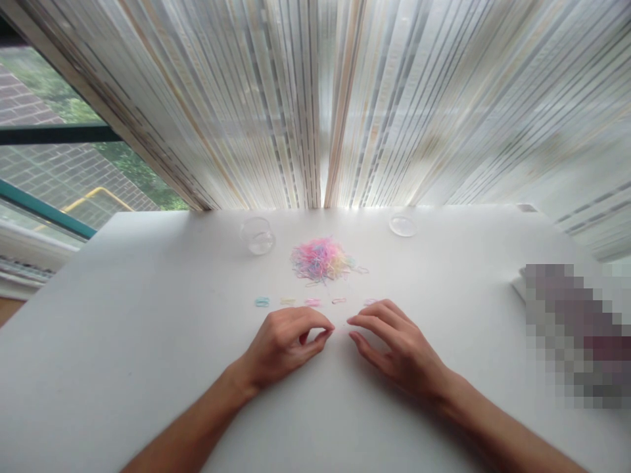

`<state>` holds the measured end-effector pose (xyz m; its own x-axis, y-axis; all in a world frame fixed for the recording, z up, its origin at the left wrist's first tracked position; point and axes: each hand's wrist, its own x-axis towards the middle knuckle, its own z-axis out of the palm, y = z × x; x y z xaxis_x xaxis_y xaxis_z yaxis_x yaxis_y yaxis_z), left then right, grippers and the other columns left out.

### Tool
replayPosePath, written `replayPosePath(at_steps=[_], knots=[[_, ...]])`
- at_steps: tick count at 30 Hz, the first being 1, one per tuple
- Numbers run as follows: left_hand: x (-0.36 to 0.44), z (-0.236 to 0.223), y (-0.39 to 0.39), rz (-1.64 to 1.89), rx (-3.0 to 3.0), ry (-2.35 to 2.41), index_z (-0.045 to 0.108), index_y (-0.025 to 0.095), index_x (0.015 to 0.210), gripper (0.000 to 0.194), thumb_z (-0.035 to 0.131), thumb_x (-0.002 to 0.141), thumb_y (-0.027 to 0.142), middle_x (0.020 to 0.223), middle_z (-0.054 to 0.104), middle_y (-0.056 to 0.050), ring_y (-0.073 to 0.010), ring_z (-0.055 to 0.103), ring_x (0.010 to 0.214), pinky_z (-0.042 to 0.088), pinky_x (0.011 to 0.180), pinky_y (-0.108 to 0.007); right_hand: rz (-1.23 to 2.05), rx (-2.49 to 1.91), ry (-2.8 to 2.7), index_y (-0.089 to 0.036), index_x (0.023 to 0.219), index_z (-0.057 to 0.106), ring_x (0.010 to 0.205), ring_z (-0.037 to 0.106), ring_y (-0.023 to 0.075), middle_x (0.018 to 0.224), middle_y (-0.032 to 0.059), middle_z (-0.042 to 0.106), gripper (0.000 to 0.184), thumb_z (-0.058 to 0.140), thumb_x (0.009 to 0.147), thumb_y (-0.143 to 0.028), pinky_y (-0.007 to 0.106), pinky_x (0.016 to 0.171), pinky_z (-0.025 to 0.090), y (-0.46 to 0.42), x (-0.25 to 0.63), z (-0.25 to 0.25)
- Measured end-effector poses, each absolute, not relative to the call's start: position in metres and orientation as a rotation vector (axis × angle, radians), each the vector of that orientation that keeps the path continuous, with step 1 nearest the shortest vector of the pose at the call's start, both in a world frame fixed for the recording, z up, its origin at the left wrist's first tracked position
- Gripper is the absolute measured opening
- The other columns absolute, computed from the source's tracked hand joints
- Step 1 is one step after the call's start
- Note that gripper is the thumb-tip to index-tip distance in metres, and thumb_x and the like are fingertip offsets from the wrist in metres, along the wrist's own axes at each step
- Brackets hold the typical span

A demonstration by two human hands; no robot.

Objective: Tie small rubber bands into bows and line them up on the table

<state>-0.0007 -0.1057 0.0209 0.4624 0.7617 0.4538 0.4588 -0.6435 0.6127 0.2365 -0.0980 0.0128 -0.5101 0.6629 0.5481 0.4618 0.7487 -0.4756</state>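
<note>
My left hand (290, 338) is over the white table, thumb and index fingertips pinched together; whatever is between them is too small to make out. Facing it, my right hand (401, 348) has thumb and fingers apart, with nothing visible between them. Just beyond my hands runs a row of small pastel loop-shaped clips: a blue group (262, 302), a yellow group (287, 301), a pink group (312, 302), a single pinkish clip (339, 301) and a lilac one (371, 301) partly behind my right fingers. Behind the row lies a tangled pile of pastel clips (321, 259).
A clear round container (257, 238) stands left of the pile, and a clear round lid (403, 226) lies to the right. A pixelated object (574, 335) is at the table's right side. Striped curtains (315, 105) hang along the back edge, with a window (59, 151) at left.
</note>
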Motion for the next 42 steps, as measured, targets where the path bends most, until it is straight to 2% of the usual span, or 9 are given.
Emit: replayPosePath(at_steps=[3, 6, 12, 20, 24, 28, 35, 42], knots=[[-0.005, 0.020, -0.103, 1.070, 2.311, 1.081, 0.068, 0.019, 0.095, 0.009, 0.065, 0.091, 0.011, 0.086, 0.075, -0.002, -0.0091, 0.058, 0.062, 0.048, 0.061, -0.021, 0.085, -0.929, -2.240, -0.020, 0.122, 0.062, 0.107, 0.060, 0.0270, 0.112, 0.0117, 0.070, 0.027, 0.062, 0.095, -0.016, 0.042, 0.088, 0.050, -0.089, 0.234, 0.013], [-0.009, 0.016, -0.100, 1.090, 2.292, 1.137, 0.069, 0.019, 0.095, 0.009, 0.066, 0.091, 0.012, 0.091, 0.076, -0.003, -0.0097, 0.060, 0.063, 0.049, 0.060, -0.021, 0.004, -1.014, -2.294, -0.020, 0.122, 0.063, 0.113, 0.058, 0.0283, 0.118, 0.0120, 0.069, 0.025, 0.058, 0.097, -0.017, 0.043, 0.089, 0.046, -0.081, 0.230, 0.010], [-0.010, 0.015, -0.100, 1.058, 2.267, 1.207, 0.070, 0.019, 0.095, 0.009, 0.064, 0.091, 0.014, 0.094, 0.077, -0.004, -0.0100, 0.060, 0.061, 0.050, 0.059, -0.021, 0.070, -1.045, -2.369, -0.022, 0.114, 0.067, 0.114, 0.057, 0.0272, 0.116, 0.0096, 0.070, 0.019, 0.058, 0.098, -0.018, 0.043, 0.092, 0.042, -0.080, 0.225, 0.007], [-0.008, 0.015, -0.101, 1.028, 2.315, 1.192, 0.070, 0.019, 0.094, 0.008, 0.063, 0.092, 0.015, 0.095, 0.078, -0.004, -0.0103, 0.063, 0.063, 0.051, 0.061, -0.022, 0.170, -1.015, -2.330, -0.023, 0.105, 0.069, 0.108, 0.060, 0.0257, 0.108, 0.0077, 0.072, 0.014, 0.061, 0.096, -0.017, 0.041, 0.090, 0.044, -0.082, 0.228, 0.006], [-0.009, 0.015, -0.100, 1.024, 2.328, 1.175, 0.069, 0.020, 0.095, 0.009, 0.064, 0.092, 0.014, 0.095, 0.078, -0.003, -0.0115, 0.067, 0.070, 0.054, 0.068, -0.023, 0.177, -0.981, -2.333, -0.022, 0.107, 0.067, 0.106, 0.061, 0.0245, 0.105, 0.0066, 0.074, 0.016, 0.059, 0.096, -0.014, 0.041, 0.089, 0.044, -0.081, 0.227, 0.007], [-0.009, 0.015, -0.100, 1.012, 2.336, 1.183, 0.070, 0.020, 0.095, 0.009, 0.064, 0.092, 0.014, 0.095, 0.078, -0.003, -0.0121, 0.069, 0.071, 0.056, 0.072, -0.024, 0.126, -1.016, -2.340, -0.021, 0.113, 0.065, 0.112, 0.059, 0.0267, 0.114, 0.0087, 0.072, 0.021, 0.059, 0.095, -0.012, 0.042, 0.091, 0.043, -0.080, 0.226, 0.006], [-0.009, 0.015, -0.100, 0.997, 2.332, 1.189, 0.070, 0.020, 0.095, 0.010, 0.061, 0.093, 0.016, 0.096, 0.078, -0.004, -0.0133, 0.069, 0.073, 0.056, 0.070, -0.024, 0.123, -1.049, -2.336, -0.022, 0.098, 0.066, 0.108, 0.060, 0.0253, 0.108, 0.0072, 0.072, 0.010, 0.058, 0.098, -0.016, 0.041, 0.090, 0.042, -0.078, 0.227, 0.004], [-0.008, 0.015, -0.100, 0.990, 2.350, 1.173, 0.069, 0.020, 0.095, 0.009, 0.063, 0.092, 0.013, 0.093, 0.077, -0.002, -0.0117, 0.067, 0.069, 0.054, 0.072, -0.024, 0.144, -1.064, -2.279, -0.021, 0.100, 0.064, 0.107, 0.059, 0.0258, 0.107, 0.0074, 0.072, 0.009, 0.060, 0.096, -0.014, 0.041, 0.089, 0.042, -0.077, 0.227, 0.003]])
